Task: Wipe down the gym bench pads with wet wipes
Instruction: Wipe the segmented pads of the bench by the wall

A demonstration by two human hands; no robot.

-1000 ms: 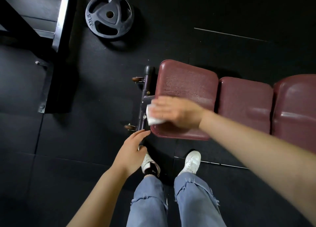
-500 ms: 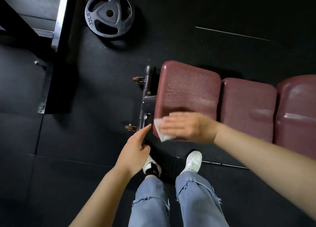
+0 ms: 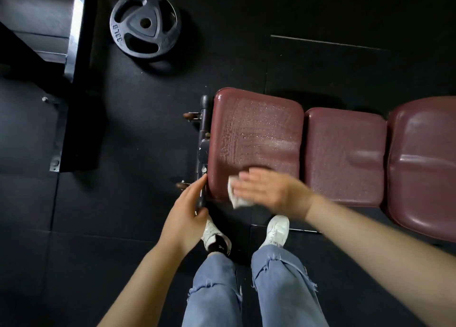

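The three pads point(image 3: 256, 132) are seen in dark maroon, the leftmost speckled with pale wet droplets, the rightmost glossed with light sheen. A white wipe point(image 3: 235, 196) is shown against the maroon. The frame point(image 3: 203, 139) is black, its end caps brown. The floor point(image 3: 123, 228) is laid in black matte tiles. The plate point(image 3: 145, 24) is dark grey, marked with raised "33LB" lettering. The jeans point(image 3: 246, 289) are light blue and frayed; the shoes point(image 3: 277, 229) are white, one with a black heel.
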